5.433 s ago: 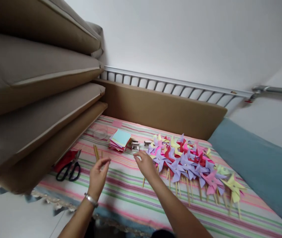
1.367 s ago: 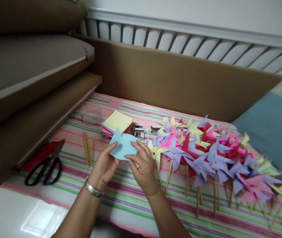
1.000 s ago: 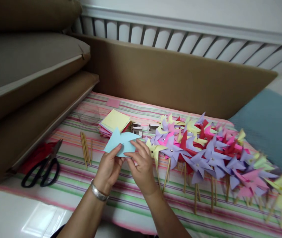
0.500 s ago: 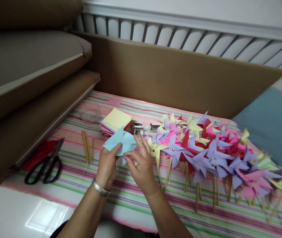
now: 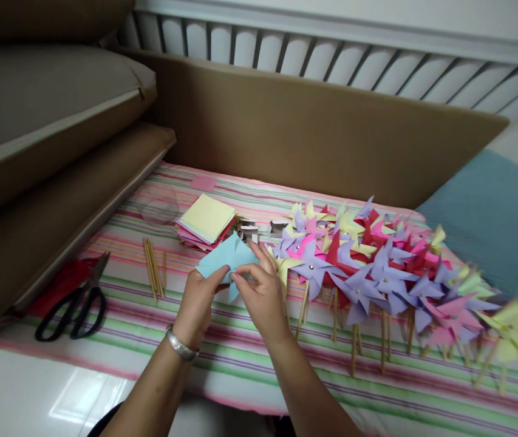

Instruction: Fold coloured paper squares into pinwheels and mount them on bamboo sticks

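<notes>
A light blue paper square with folded corners is pinched between both hands above the striped cloth. My left hand, with a metal bracelet on its wrist, grips the lower left of the paper. My right hand presses the paper's folded tips together near the middle. Just behind the hands lies a stack of coloured paper squares with a yellow sheet on top. A row of finished pinwheels on wooden sticks spreads to the right.
Black scissors lie at the left on red paper. Loose wooden sticks rest left of the hands. Small metal pieces sit by the paper stack. Brown cushions stand left and behind, a blue cushion at the right.
Since the earliest frame a blue sheet has been picked up. Over the last second its corners have been folded inward toward the centre, and my view has shifted slightly.
</notes>
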The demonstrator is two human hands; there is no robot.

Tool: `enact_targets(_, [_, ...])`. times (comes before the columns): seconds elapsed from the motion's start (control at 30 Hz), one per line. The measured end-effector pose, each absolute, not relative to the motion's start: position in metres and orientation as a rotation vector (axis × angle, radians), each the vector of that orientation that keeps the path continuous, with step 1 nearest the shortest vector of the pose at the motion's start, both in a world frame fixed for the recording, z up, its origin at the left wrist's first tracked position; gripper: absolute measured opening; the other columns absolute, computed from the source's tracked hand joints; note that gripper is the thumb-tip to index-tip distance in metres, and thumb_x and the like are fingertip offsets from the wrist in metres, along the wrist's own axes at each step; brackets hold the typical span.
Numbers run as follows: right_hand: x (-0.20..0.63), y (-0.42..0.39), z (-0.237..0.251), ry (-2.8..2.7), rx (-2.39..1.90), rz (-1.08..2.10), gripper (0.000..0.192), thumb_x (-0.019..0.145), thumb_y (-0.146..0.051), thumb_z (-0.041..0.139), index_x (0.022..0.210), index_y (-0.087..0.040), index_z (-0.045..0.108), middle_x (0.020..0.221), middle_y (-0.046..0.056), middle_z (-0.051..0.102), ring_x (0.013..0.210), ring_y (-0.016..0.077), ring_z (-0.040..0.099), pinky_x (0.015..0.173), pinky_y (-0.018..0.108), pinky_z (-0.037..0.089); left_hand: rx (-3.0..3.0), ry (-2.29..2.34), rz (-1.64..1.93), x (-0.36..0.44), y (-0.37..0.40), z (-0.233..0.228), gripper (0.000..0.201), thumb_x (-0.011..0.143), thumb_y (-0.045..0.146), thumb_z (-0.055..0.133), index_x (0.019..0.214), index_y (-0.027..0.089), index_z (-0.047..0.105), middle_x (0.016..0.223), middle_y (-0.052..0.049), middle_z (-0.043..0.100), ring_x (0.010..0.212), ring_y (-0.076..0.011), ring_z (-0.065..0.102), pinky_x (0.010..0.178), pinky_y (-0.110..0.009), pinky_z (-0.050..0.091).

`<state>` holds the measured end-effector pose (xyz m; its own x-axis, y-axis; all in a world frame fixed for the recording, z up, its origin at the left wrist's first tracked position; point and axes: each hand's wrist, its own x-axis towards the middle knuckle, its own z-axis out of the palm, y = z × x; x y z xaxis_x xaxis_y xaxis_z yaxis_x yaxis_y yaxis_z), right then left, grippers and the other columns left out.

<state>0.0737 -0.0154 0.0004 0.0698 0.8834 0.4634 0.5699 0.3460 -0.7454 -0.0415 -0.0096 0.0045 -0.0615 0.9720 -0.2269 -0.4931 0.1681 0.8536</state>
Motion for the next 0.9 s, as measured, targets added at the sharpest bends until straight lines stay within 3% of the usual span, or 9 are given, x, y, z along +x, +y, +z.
enact_targets(0.13, [0.075, -0.014, -0.001, -1.598, -1.353, 0.398, 0.008, 0.076, -0.024, 0.062, 0.069, -0.022, 0.065, 0.133, 0.009, 0.051, 0.131, 0.0274, 0.034, 0.103, 0.052, 0.03, 0.671, 0.987, 1.315, -0.041, -0.01, 0.005, 0.017, 0.065, 0.026, 0.071, 0.078, 0.014, 0.072, 0.079, -0.006, 0.073, 0.073, -0.019, 0.065, 0.068, -0.03, 0.052])
enact_targets(0.27, [0.074, -0.014, -0.001, -1.561, -1.372, 0.427, 0.007, 0.076, -0.023, 0.062, 0.069, -0.022, 0.064, 0.131, 0.009, 0.053, 0.129, 0.0263, 0.036, 0.104, 0.051, 0.03, 0.667, 0.99, 1.293, -0.042, -0.011, 0.006, 0.013, 0.067, 0.024, 0.07, 0.077, 0.014, 0.072, 0.077, -0.006, 0.072, 0.072, -0.0179, 0.065, 0.067, -0.029, 0.052])
enact_targets(0.5, [0.072, -0.012, -0.004, -1.501, -1.412, 0.472, 0.007, 0.075, -0.02, 0.06, 0.07, -0.019, 0.063, 0.131, 0.013, 0.051, 0.128, 0.0262, 0.038, 0.105, 0.047, 0.029, 0.668, 0.876, 1.279, -0.043, -0.012, 0.006, 0.018, 0.07, 0.026, 0.07, 0.084, 0.015, 0.071, 0.087, -0.006, 0.072, 0.076, -0.0176, 0.065, 0.07, -0.029, 0.052])
enact_targets(0.67, [0.073, -0.011, -0.005, -1.454, -1.407, 0.526, 0.007, 0.074, -0.02, 0.059, 0.07, -0.019, 0.064, 0.13, 0.01, 0.053, 0.128, 0.0257, 0.039, 0.105, 0.044, 0.03, 0.678, 0.885, 1.269, -0.041, -0.011, 0.002, 0.025, 0.065, 0.022, 0.074, 0.089, 0.015, 0.07, 0.09, -0.006, 0.073, 0.08, -0.017, 0.065, 0.076, -0.028, 0.051])
enact_targets(0.9, [0.072, -0.012, -0.004, -1.431, -1.401, 0.589, 0.007, 0.073, -0.024, 0.061, 0.068, -0.021, 0.064, 0.129, 0.008, 0.054, 0.125, 0.0255, 0.042, 0.104, 0.042, 0.031, 0.573, 0.942, 1.298, -0.04, -0.008, -0.005, 0.029, 0.061, 0.022, 0.076, 0.088, 0.014, 0.069, 0.082, -0.005, 0.072, 0.071, -0.0157, 0.064, 0.067, -0.027, 0.052])
